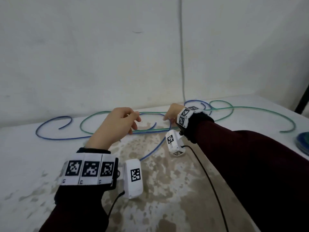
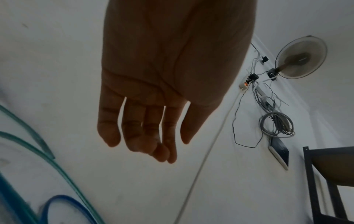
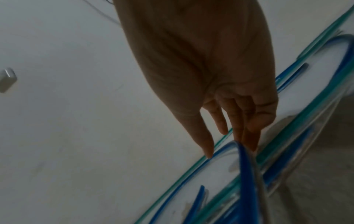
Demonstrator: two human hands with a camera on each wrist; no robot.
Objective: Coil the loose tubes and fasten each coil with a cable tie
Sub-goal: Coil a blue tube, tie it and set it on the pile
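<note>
A loose blue tube and a loose green tube sprawl in open loops along the far edge of the white table. My left hand hovers over their middle with relaxed fingers; the left wrist view shows the left hand holding nothing, with the green tube and blue tube below it. My right hand reaches down beside it. In the right wrist view the right hand has straight fingers touching a bend of the blue tube, beside the green tube.
A finished blue-green coil lies at the table's right edge. The wall stands directly behind the table, with a grey cable running down it. A black frame stands at the far right. Worn brown patches mark the near tabletop.
</note>
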